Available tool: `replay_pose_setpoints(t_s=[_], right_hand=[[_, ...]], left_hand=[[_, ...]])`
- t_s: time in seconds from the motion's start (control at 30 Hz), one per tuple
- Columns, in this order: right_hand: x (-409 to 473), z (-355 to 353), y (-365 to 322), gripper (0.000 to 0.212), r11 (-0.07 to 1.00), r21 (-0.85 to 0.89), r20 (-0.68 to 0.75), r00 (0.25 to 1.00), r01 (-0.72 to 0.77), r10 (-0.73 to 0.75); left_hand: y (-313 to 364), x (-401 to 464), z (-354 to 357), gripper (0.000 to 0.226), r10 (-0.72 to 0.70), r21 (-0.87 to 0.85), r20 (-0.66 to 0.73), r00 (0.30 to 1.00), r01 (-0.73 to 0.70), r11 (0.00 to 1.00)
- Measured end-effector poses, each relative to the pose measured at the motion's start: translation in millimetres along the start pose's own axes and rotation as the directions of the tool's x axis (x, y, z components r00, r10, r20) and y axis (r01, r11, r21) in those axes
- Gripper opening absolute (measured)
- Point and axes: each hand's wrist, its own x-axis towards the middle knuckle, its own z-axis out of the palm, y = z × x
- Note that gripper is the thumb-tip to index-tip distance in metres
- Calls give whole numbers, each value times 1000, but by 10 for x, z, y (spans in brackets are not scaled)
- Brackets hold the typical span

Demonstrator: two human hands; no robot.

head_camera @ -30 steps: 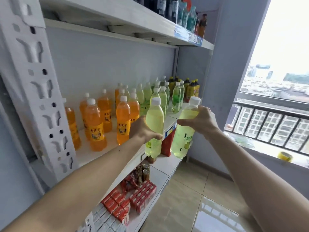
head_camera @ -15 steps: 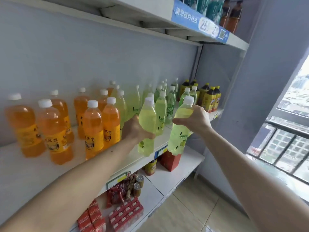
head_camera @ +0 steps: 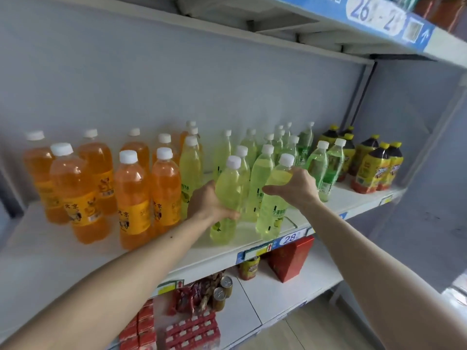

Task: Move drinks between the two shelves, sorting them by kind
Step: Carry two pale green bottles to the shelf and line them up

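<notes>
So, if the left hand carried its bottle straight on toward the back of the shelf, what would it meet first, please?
Probably the yellow-green bottles standing just behind the left hand and its bottle, though depth is hard to judge.

Pale grey back panel (head_camera: pixel 177 79) behind white metal shelving; upper shelf (head_camera: pixel 316 24) carries a blue price strip (head_camera: pixel 379 18); grey wall (head_camera: pixel 417 173) at right; light wood-tone floor (head_camera: pixel 316 332) below; lighting soft and even.

A shop: price-tagged shelf (head_camera: pixel 75 261) stocked with bottled drinks (head_camera: pixel 131 198).
</notes>
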Motion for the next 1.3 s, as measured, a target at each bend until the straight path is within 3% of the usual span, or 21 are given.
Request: replay_pose_setpoints(t_s=[0.33, 0.5, 0.73, 0.9, 1.3], right_hand=[[286, 40, 118, 78, 994, -6, 152, 982, 112, -110], [320, 60, 150, 77, 992, -9, 183, 975, 127, -123], [131, 152, 321, 83, 991, 36, 148, 980, 126, -130], [-55, 420, 652, 72, 997, -8, 214, 974, 76, -72], [70, 573, 748, 69, 998, 10, 213, 975, 67, -67]], left_hand=[[90, -39, 224, 87, -151, -11, -129, 980, 150, 989], [-5, -90, 292, 113, -143, 20, -169, 975, 148, 989], [-247, -182, 482, 91, -151, 102, -110, 982, 162, 981], [-403, -195, 555, 86, -139, 143, -97, 986, 152, 978], [-332, -151, 723, 70, -140, 239, -196, 971, 186, 953]])
